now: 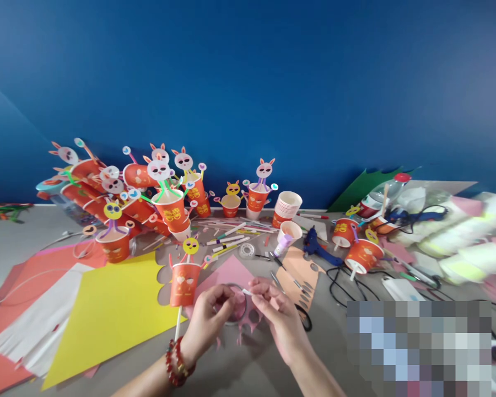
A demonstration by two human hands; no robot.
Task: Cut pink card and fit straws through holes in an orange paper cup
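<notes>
My left hand [210,315], with a red bead bracelet at the wrist, has its fingers curled round the near side of a ring-shaped tape roll [243,315]. A small white strip [247,292] is pinched between the thumb and fingers of my right hand [278,315], just above the roll's right side. Under both hands lies pink paper [233,271] with round holes cut in it. Left of them an orange paper cup [184,284] with a yellow face and pipe-cleaner arms stands over a white stick [178,324].
More decorated cups [171,212] crowd the back left. Yellow paper [116,309] covers the left side. Stacked cups [288,207], a blue glue gun [319,247] and black cables [357,289] are to the right. A pixelated patch hides the lower right.
</notes>
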